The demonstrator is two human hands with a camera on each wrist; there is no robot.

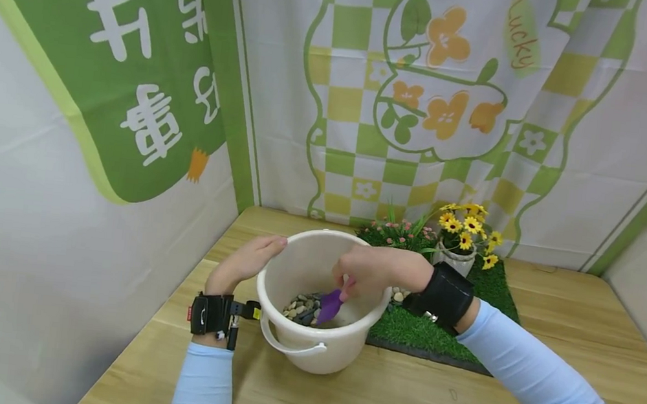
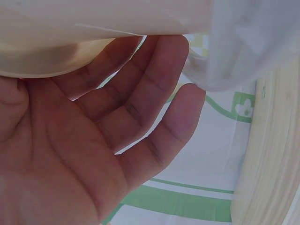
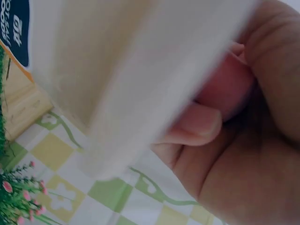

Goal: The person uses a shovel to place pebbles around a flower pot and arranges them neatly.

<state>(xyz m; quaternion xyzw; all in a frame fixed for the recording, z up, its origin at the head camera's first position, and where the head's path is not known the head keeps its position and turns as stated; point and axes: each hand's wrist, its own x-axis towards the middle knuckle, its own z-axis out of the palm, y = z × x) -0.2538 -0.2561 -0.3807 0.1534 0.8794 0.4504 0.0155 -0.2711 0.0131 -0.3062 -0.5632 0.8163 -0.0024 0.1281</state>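
Note:
A cream-white bucket (image 1: 315, 344) stands on the wooden table with grey and tan pebbles (image 1: 303, 307) in its bottom. My left hand (image 1: 244, 263) grips the bucket at its left rim. In the left wrist view, the bent fingers (image 2: 140, 98) lie against the bucket's wall. My right hand (image 1: 372, 268) reaches over the right rim and holds a small toy shovel (image 1: 330, 305) by its pink handle. Its purple blade points down among the pebbles. In the right wrist view, the bucket's rim hides most of the shovel, and curled fingers (image 3: 199, 124) show around the pink handle.
The bucket's handle (image 1: 292, 350) hangs down at the front. Behind and right lies a green turf mat (image 1: 422, 335) with a pot of yellow flowers (image 1: 455, 257), pink-flowered greenery (image 1: 402, 234) and pale stones (image 1: 399, 295). Printed curtains (image 1: 345, 100) close off the back and left.

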